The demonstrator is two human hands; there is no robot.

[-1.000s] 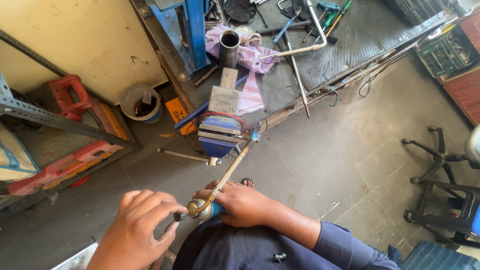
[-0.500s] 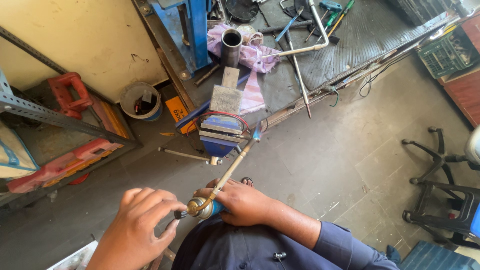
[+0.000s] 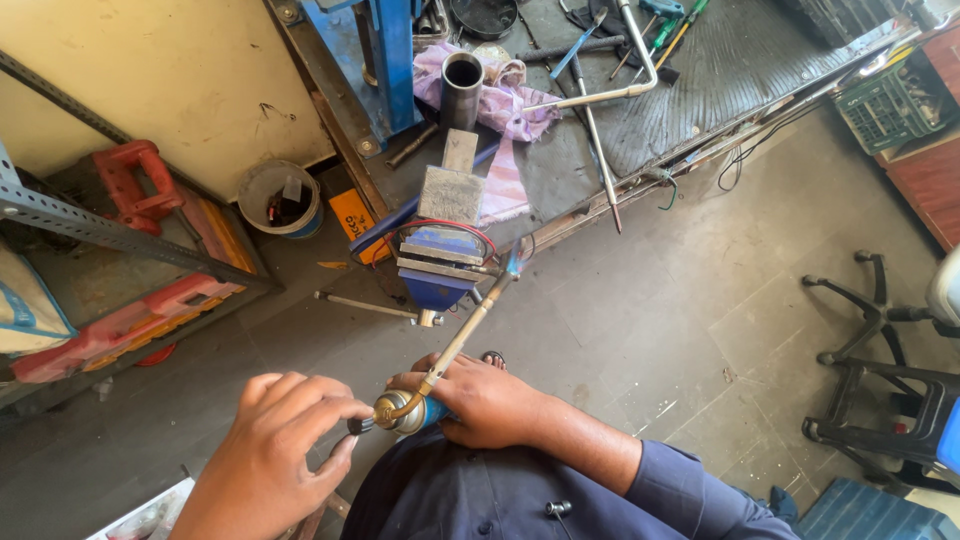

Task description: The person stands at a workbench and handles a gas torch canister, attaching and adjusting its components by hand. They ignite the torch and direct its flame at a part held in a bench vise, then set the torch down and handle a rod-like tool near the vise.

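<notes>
Gripping: right hand (image 3: 480,400) wraps the blue canister of a gas torch (image 3: 412,411), fingers clenched round it, low centre of view, close to the body.
Left hand (image 3: 275,440): fingertips pinch the small black knob at the torch's brass valve; the other fingers are curled.
Torch tube: long brass tube (image 3: 470,330) slants up-right from the valve; its tip, with a faint blue flame, sits just beside the vise.
Vise: blue bench vise (image 3: 440,262) at the workbench edge, red wire looped over it.
Bench: dark metal workbench (image 3: 740,60) with steel pipe (image 3: 461,88), pink cloth (image 3: 505,105), bent rods, hand tools.
Floor: grey concrete; white bucket (image 3: 275,200) left, black chair base (image 3: 880,330) right.
</notes>
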